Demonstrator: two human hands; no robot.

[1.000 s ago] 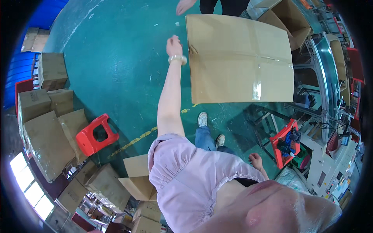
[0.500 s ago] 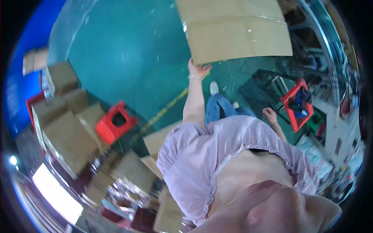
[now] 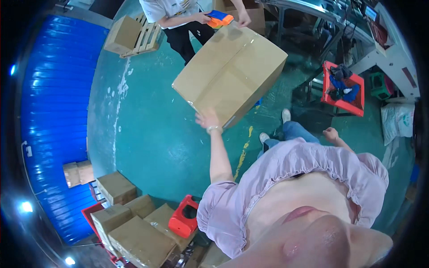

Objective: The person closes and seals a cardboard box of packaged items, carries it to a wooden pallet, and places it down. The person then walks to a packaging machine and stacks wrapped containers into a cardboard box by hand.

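Observation:
A large closed cardboard box (image 3: 228,73) stands in front of me, turned at an angle, a strip of clear tape along its top seam. My left hand (image 3: 208,119) rests on its near left corner, fingers spread and slightly blurred. Low at my right side hangs my right hand (image 3: 330,134), its fingers curled into a loose fist with nothing visible in them. Across the box, a co-worker (image 3: 172,18) holds a blue and orange tape dispenser (image 3: 219,19) at the far edge. That person's other hand (image 3: 243,18) is beside it, over the same edge.
At right stands a red crate (image 3: 343,89) with dark and blue items, near a machine frame (image 3: 375,67). A white sack (image 3: 397,120) lies beyond. Lower left are a red stool (image 3: 184,216) and several cardboard boxes (image 3: 140,241). A wooden pallet (image 3: 145,35) is at the back.
My view has swung, bringing the co-worker and tape dispenser into sight. The box now shows whole and angled. My left hand has shifted from the cardboard's edge onto the corner; my right hangs lower.

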